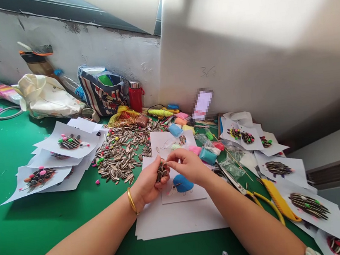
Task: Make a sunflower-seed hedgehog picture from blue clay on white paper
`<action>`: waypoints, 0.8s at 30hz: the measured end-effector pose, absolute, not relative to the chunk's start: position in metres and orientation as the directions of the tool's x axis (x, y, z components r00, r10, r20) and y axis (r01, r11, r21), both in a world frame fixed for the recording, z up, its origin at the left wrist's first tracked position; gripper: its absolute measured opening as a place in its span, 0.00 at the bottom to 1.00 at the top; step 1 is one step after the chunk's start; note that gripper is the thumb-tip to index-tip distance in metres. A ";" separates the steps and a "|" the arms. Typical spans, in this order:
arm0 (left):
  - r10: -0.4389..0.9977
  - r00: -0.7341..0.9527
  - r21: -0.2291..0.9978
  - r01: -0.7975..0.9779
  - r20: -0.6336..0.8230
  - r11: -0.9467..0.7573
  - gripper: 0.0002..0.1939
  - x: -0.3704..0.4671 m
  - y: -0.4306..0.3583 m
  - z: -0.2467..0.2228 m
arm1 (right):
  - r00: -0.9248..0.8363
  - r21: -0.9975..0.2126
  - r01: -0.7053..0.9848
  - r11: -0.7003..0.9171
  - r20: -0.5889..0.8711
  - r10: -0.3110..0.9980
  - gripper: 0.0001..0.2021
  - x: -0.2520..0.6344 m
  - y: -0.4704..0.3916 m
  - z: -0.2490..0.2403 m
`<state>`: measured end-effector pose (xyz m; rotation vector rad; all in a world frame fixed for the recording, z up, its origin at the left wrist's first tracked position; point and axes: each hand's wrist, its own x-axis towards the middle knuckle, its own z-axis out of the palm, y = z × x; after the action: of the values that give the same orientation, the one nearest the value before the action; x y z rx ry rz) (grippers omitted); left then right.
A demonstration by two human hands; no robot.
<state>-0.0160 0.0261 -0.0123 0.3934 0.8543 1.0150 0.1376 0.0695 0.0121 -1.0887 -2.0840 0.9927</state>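
Note:
Several striped sunflower seeds (161, 171) rest in my left hand (149, 182), its fingers curled around them. My right hand (190, 167) is pinched close beside the left fingertips, at the seeds; whether a single seed sits in that pinch is too small to be sure. Below both hands lies a white paper (182, 197) bearing a hedgehog shape with a blue clay body (183, 183) and a dark seed on it. A stack of white sheets (176, 223) is underneath. Just beyond the left hand spreads a big pile of loose sunflower seeds (116, 161).
Finished seed hedgehogs on paper lie at left (73, 142) and right (308, 205). Yellow-handled scissors (261, 201) and a yellow comb-like tool (280, 201) are by my right forearm. Clay packets (207, 156), a red bottle (136, 97) and bags (104, 90) stand toward the wall.

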 end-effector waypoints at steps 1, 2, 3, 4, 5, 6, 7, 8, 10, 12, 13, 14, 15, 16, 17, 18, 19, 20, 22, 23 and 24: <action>0.866 0.264 0.645 -0.582 -0.425 0.495 0.17 -0.016 0.026 -0.012 | -0.476 -0.838 0.411 0.359 0.138 0.868 0.03 0.142 0.068 0.010; 0.866 0.275 0.640 -0.588 -0.417 0.495 0.17 -0.017 0.027 -0.012 | -0.456 -0.850 0.406 0.335 0.129 0.880 0.03 0.147 0.066 0.007; 0.865 0.283 0.633 -0.594 -0.415 0.497 0.16 -0.017 0.027 -0.013 | -0.437 -0.858 0.407 0.314 0.119 0.892 0.02 0.152 0.063 0.004; 0.863 0.286 0.624 -0.600 -0.417 0.500 0.16 -0.018 0.028 -0.014 | -0.426 -0.861 0.415 0.293 0.101 0.899 0.02 0.158 0.060 0.001; 0.861 0.283 0.618 -0.605 -0.423 0.502 0.16 -0.018 0.029 -0.015 | -0.416 -0.862 0.429 0.270 0.077 0.906 0.03 0.163 0.057 -0.003; 0.859 0.278 0.614 -0.607 -0.430 0.505 0.15 -0.018 0.029 -0.016 | -0.413 -0.859 0.448 0.248 0.047 0.909 0.03 0.169 0.054 -0.006; 0.857 0.273 0.612 -0.608 -0.436 0.506 0.15 -0.019 0.030 -0.016 | -0.410 -0.854 0.468 0.229 0.020 0.912 0.03 0.173 0.051 -0.010; 0.855 0.271 0.611 -0.607 -0.442 0.508 0.15 -0.019 0.030 -0.017 | -0.406 -0.845 0.487 0.221 0.005 0.914 0.04 0.177 0.048 -0.014; 0.851 0.270 0.610 -0.602 -0.451 0.515 0.15 -0.018 0.031 -0.017 | -0.406 -0.822 0.513 0.247 0.021 0.914 0.05 0.183 0.044 -0.022; 0.848 0.269 0.609 -0.600 -0.457 0.519 0.14 -0.018 0.031 -0.016 | -0.426 -0.797 0.524 0.302 0.062 0.903 0.05 0.186 0.042 -0.028; 0.847 0.267 0.609 -0.600 -0.459 0.519 0.14 -0.018 0.031 -0.016 | -0.436 -0.784 0.528 0.327 0.080 0.896 0.05 0.186 0.042 -0.031; 0.847 0.266 0.609 -0.601 -0.459 0.519 0.14 -0.018 0.031 -0.016 | -0.445 -0.770 0.534 0.348 0.094 0.891 0.05 0.186 0.042 -0.033; 0.847 0.265 0.608 -0.602 -0.460 0.518 0.14 -0.018 0.031 -0.016 | -0.450 -0.757 0.543 0.363 0.103 0.887 0.05 0.185 0.042 -0.035; 0.847 0.265 0.606 -0.602 -0.461 0.519 0.14 -0.018 0.031 -0.016 | -0.452 -0.745 0.551 0.375 0.111 0.885 0.05 0.185 0.043 -0.036; 0.846 0.264 0.605 -0.603 -0.463 0.519 0.14 -0.018 0.032 -0.016 | -0.454 -0.735 0.558 0.385 0.118 0.883 0.06 0.184 0.043 -0.037; 0.845 0.264 0.604 -0.604 -0.464 0.520 0.14 -0.018 0.032 -0.017 | -0.458 -0.727 0.563 0.393 0.121 0.881 0.06 0.184 0.043 -0.037; 0.845 0.265 0.603 -0.603 -0.465 0.521 0.14 -0.018 0.032 -0.017 | -0.464 -0.722 0.566 0.398 0.121 0.878 0.06 0.184 0.044 -0.038; 0.845 0.267 0.604 -0.602 -0.463 0.522 0.14 -0.018 0.032 -0.018 | -0.470 -0.718 0.569 0.402 0.118 0.875 0.06 0.184 0.044 -0.038; 0.847 0.269 0.615 -0.592 -0.459 0.521 0.14 -0.018 0.032 -0.017 | -0.478 -0.710 0.574 0.408 0.114 0.871 0.07 0.184 0.044 -0.039; 0.848 0.266 0.629 -0.577 -0.458 0.520 0.13 -0.019 0.032 -0.017 | -0.481 -0.707 0.576 0.411 0.113 0.869 0.07 0.184 0.044 -0.039; 0.850 0.261 0.652 -0.552 -0.457 0.520 0.13 -0.019 0.032 -0.016 | -0.485 -0.704 0.576 0.415 0.114 0.867 0.07 0.185 0.044 -0.039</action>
<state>-0.0189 0.0318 -0.0164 0.3999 0.8765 0.9833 0.1846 0.0441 -0.0391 -1.2253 -2.2071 0.8313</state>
